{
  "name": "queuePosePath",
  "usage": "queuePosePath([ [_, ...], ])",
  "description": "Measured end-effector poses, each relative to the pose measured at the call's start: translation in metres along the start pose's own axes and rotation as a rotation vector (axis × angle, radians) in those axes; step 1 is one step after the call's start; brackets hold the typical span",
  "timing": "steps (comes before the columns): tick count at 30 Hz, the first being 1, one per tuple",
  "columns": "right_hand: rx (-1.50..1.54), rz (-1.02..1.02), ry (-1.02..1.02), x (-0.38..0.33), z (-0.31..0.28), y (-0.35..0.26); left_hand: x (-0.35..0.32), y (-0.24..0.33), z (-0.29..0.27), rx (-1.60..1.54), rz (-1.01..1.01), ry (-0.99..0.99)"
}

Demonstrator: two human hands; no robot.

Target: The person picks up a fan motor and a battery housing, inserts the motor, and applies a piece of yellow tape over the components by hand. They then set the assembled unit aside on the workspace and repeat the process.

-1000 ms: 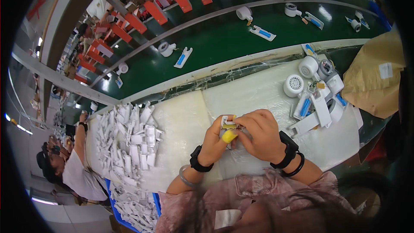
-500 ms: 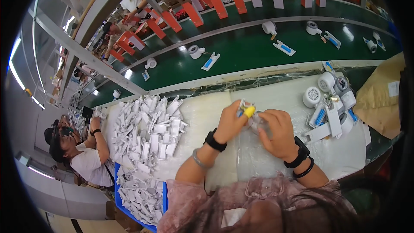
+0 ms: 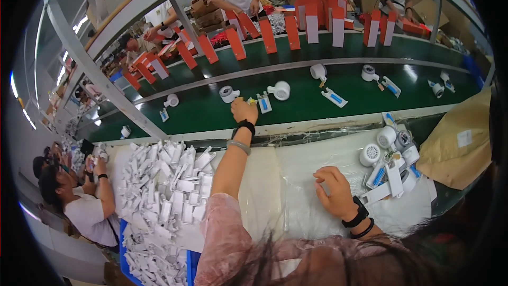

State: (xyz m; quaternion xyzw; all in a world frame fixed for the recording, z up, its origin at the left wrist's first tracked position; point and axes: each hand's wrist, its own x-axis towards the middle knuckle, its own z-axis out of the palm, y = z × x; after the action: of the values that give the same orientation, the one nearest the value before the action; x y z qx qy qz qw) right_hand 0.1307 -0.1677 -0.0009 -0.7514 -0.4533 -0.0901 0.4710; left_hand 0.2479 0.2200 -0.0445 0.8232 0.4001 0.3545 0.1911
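My left hand point(image 3: 244, 112) reaches out over the green conveyor belt. A small yellow spot shows at its fingertips; its fingers are bunched and partly hidden, so I cannot tell whether they grip anything. Close on its right lies a white plate with a blue strip point(image 3: 264, 103), beside a round white device with a short neck point(image 3: 281, 91). On the other side sits another round white device point(image 3: 228, 94). My right hand point(image 3: 334, 193) hovers over the plastic-covered table point(image 3: 309, 222), fingers curved and apart, holding nothing. Right of it lies a heap of round white devices point(image 3: 385, 137) and white plates.
A pile of white plastic parts point(image 3: 159, 180) covers the table's left side, with more in a blue bin point(image 3: 127, 257). Brown paper point(image 3: 455, 140) lies at the right. Orange and white boxes point(image 3: 267, 36) line the belt's far side. A metal post point(image 3: 114, 92) rises at left; co-workers stand beyond.
My hands have parted: the left has moved forward onto the belt, while the right stays over the table, emptied. Another round device and plate now lie on the belt. The view has shifted.
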Motion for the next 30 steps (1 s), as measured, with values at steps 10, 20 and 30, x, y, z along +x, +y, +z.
queuePosePath([
  [10, -0.151, -0.267, -0.616, 0.037, -0.003, -0.042, 0.029, -0.022, 0.005, 0.438, 0.143, -0.293],
  [20, -0.025, -0.124, -0.266, 0.088, 0.032, -0.015, -0.008, -0.005, -0.104, -0.352, 0.345, -0.590],
  [30, 0.094, -0.212, -0.310, 0.068, 0.041, 0.000, -0.108, 0.036, -0.225, -0.361, 0.847, -1.599],
])
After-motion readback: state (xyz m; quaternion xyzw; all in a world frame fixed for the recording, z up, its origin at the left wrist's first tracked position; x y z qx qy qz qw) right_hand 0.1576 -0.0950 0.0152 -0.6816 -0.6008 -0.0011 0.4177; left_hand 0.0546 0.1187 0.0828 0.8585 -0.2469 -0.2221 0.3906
